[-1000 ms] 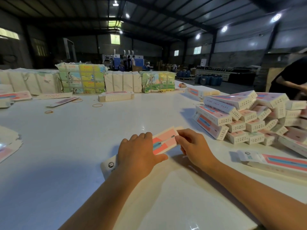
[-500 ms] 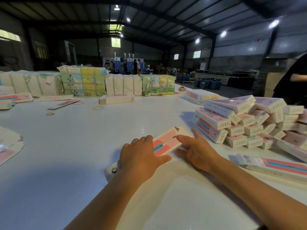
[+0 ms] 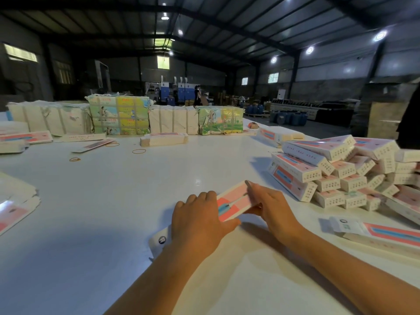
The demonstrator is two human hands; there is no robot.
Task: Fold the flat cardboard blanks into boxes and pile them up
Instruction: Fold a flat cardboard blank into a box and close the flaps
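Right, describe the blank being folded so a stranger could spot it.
Start at the pile of folded boxes on the white table, then look left and nearer. The cardboard blank lies between the left hand and right hand, the only piece being handled.
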